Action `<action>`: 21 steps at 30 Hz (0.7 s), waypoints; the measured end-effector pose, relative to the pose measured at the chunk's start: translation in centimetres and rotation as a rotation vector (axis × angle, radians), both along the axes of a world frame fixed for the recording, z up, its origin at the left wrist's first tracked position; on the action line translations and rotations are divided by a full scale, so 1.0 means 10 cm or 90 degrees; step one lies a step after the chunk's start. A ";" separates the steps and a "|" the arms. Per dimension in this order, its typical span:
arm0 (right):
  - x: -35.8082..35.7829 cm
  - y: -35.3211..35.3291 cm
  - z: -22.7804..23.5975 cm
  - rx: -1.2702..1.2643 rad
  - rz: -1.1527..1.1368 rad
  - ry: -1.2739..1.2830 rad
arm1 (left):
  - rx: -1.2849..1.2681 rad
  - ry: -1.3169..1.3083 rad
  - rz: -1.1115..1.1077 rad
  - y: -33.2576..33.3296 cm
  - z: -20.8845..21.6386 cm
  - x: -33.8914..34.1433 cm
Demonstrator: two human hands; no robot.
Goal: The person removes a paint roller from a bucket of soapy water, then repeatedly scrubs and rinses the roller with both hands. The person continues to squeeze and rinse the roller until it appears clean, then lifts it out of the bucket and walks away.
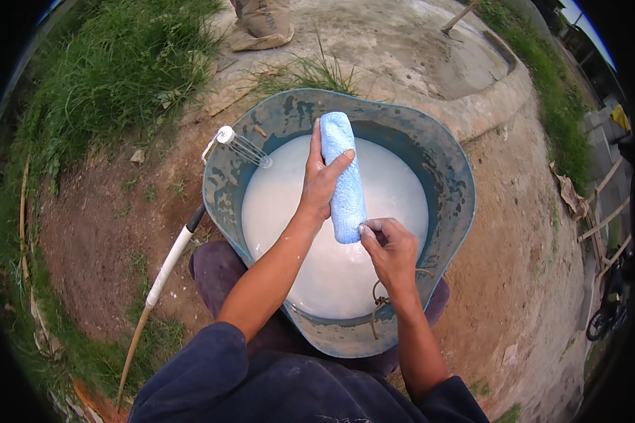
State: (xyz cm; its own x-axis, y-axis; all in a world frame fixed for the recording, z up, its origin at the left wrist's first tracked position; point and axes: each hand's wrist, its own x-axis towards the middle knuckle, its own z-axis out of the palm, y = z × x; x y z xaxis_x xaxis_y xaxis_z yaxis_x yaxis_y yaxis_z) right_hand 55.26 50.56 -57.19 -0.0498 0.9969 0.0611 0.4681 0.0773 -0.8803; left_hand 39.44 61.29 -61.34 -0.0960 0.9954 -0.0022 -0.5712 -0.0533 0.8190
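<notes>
A light blue, fluffy paint roller sleeve point(343, 180) is held over the bucket, its upper end leaning slightly left. My left hand point(321, 176) grips it from the left side, thumb across its front. At the sleeve's lower end, my right hand point(390, 252) pinches the edge between thumb and fingers. Below both hands, whitish liquid point(395, 190) fills part of a worn blue bucket point(453, 176). The wire cage roller frame point(245, 148), with a white end cap, rests bare over the bucket's left rim.
A long pole point(166, 275) with a white grip section leans outside the bucket on the left. Thin cord point(381, 302) hangs at the near right rim. A paper sack point(263, 25) stands beyond. Grass point(120, 84) grows at left; bare soil surrounds the bucket.
</notes>
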 end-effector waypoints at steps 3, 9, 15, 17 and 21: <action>-0.01 -0.01 -0.03 -0.038 -0.011 -0.005 | 0.035 0.041 -0.002 -0.01 0.02 0.02; 0.03 0.10 -0.15 -0.128 0.004 -0.013 | 0.068 0.058 -0.007 -0.02 0.00 0.06; 0.12 0.24 -0.22 -0.330 0.010 0.187 | 0.052 0.046 -0.021 -0.04 -0.02 0.08; 0.13 0.23 -0.25 -0.353 0.011 0.212 | 0.045 0.045 -0.031 -0.04 -0.02 0.09; 0.15 0.16 -0.32 -0.378 -0.018 0.318 | 0.027 0.055 -0.059 -0.02 -0.04 0.11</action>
State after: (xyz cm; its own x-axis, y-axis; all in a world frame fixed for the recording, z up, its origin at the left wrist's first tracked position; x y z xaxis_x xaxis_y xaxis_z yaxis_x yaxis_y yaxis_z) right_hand 56.77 52.11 -60.43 -0.1313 0.8701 -0.4750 0.0000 -0.4792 -0.8777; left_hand 40.53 61.04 -61.71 -0.0014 0.9990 0.0450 -0.5028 -0.0396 0.8635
